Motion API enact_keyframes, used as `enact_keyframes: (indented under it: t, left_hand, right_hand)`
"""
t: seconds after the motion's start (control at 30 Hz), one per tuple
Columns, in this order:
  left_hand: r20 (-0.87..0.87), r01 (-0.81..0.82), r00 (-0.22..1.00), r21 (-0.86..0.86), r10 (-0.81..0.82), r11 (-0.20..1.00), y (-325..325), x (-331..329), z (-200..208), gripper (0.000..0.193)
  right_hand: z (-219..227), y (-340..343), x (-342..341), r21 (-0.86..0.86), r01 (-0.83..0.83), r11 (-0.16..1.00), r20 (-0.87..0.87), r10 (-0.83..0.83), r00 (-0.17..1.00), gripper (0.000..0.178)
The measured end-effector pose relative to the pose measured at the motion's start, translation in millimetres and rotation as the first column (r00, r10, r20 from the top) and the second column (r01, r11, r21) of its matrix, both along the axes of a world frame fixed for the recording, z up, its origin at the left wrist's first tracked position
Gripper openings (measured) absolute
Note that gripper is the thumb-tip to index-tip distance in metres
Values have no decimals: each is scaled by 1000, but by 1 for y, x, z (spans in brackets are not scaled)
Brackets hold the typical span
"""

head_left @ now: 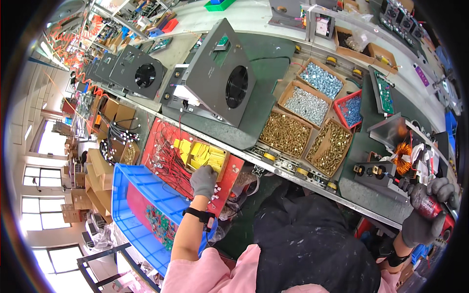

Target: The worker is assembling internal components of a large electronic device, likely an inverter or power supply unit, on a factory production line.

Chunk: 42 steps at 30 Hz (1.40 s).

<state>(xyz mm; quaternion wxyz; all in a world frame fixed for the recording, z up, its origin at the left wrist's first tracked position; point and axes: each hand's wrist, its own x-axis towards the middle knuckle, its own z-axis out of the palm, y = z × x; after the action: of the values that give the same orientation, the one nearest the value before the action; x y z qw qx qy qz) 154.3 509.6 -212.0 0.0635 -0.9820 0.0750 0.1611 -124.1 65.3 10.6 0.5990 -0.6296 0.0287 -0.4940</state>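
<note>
My left hand (203,181), in a grey glove, reaches to the near side of a small cardboard box of yellow pieces (206,155). Its fingers are bent and pressed together at the pieces; what they hold, if anything, is hidden. Red wires with white connectors (168,163) lie left of it on a red board (232,171). At the far right my right hand (424,222), also gloved, is wrapped round a red and black power screwdriver (435,211). Beyond that tool sits an assembly with a copper coil (403,158) and metal plates.
Boxes of brass screws (284,134), silver screws (306,103) and bluish screws (321,79) stand ahead on the roller line. A grey metal housing with a black fan (237,87) stands tilted left of them. A blue crate (129,215) holding circuit boards is at lower left.
</note>
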Motion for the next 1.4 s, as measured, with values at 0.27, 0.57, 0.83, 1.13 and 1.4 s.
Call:
enact_keyframes:
  t: [0.27,0.57,0.83,1.13,1.4]
  left_hand:
    - [52,-149,985,-204,163,968,-1,-3,2,28]
    - [88,-157,978,-289,189,944,36,36,56,23]
    - [157,-124,976,-170,151,978,32,45,72,24]
    - [-138,-215,974,-813,179,541,-62,32,115,14]
    - [-76,164,756,-940,-651,300,-415,-142,258,23]
  right_hand:
    - [-2,1,7,18,6,1000,-35,-5,999,38]
    - [-2,2,12,11,28,1000,-80,-27,996,38]
    - [-5,-11,-4,34,48,998,-49,-46,998,39]
    - [15,-22,-49,334,27,942,101,-64,993,36]
    - [68,-120,-211,292,227,929,293,-313,903,38]
